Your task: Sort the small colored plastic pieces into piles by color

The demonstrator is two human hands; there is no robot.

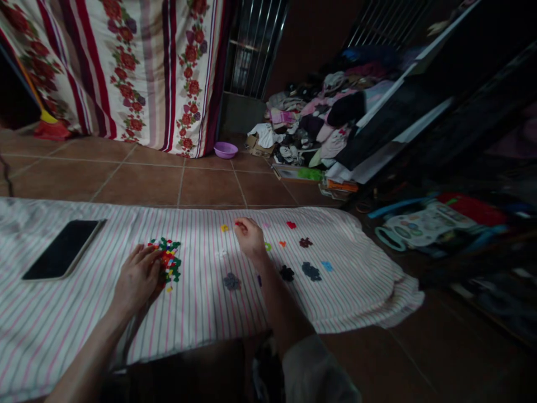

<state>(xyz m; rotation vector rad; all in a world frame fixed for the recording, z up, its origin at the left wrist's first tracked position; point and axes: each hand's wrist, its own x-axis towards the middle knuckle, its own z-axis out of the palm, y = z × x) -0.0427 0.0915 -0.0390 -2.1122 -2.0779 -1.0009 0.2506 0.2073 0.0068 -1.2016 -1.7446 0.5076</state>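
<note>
My left hand point(138, 274) lies with its fingers stretched over the left side of a mixed pile of small plastic pieces point(171, 262) in green, red, yellow and white. My right hand point(250, 239) is closed in a pinch, with a small red piece point(238, 223) showing at its fingertips. Sorted by colour around it are yellow pieces point(224, 228), white pieces point(221, 253), grey pieces point(231, 281), black pieces point(287, 273), dark blue-grey pieces point(311, 271), brown pieces point(306, 242), red pieces point(291, 224), orange pieces point(282, 244) and light blue pieces point(326, 266). My right forearm partly hides a purple piece point(259, 280).
A striped cloth point(197, 313) covers the low work surface, and a dark-screened tablet point(62, 249) rests on its left. Beyond, on the tiled floor, are a purple basin point(225, 150) and a heap of clothes point(319, 117). A floral curtain point(146, 73) hangs behind.
</note>
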